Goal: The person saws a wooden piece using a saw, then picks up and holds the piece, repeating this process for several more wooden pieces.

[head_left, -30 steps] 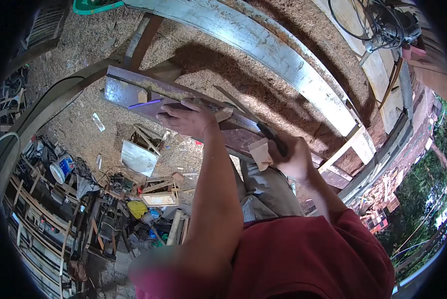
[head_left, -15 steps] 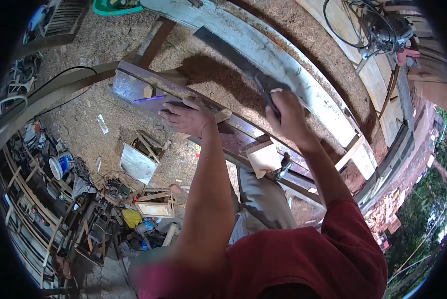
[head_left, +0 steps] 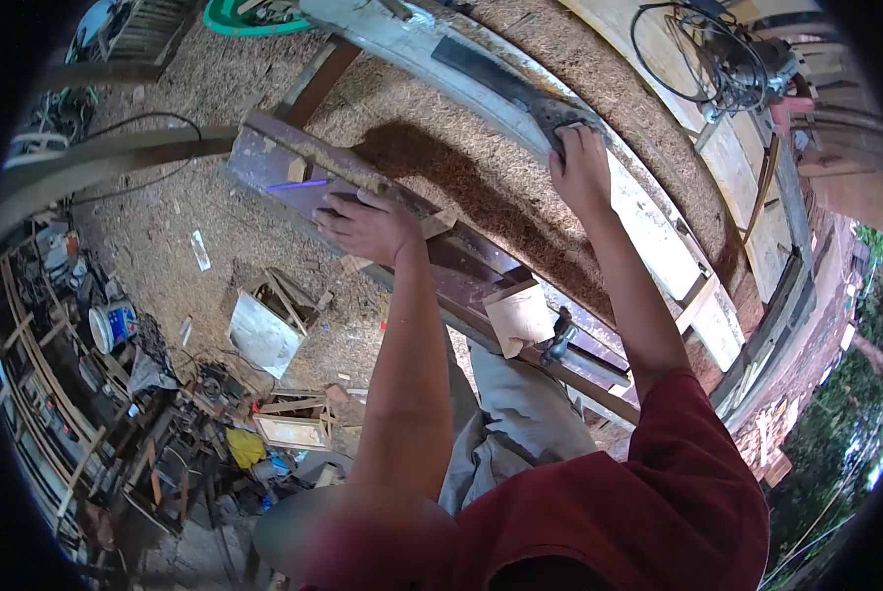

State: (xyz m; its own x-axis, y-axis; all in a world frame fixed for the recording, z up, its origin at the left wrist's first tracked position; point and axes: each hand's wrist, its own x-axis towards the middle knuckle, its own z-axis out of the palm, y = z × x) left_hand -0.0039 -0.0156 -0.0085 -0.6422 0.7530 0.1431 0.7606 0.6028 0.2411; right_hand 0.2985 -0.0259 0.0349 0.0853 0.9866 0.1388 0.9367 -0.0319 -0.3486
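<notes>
My right hand [head_left: 583,169] has its fingers curled over the dark handle of a handsaw [head_left: 479,71]. The saw's blade lies along a long white-painted plank [head_left: 387,41] and points to the upper left. My left hand [head_left: 370,226] rests palm down, fingers spread, on a maroon board [head_left: 466,286] in front of me. A light wooden strip [head_left: 439,224] juts out beside that hand across the board. Just beyond the left fingertips is a thin purple mark or stick [head_left: 297,184], along with a small wood piece [head_left: 296,169].
A pale wood block [head_left: 520,317] and a metal clamp [head_left: 560,335] sit at the board's near side. Cables and a power tool [head_left: 756,64] lie at upper right. Sawdust covers the ground, with a white bucket [head_left: 112,326] and scrap at left.
My right hand has moved up and away from me, carrying the handsaw from over the gap onto the white plank. The left hand stays on the maroon board.
</notes>
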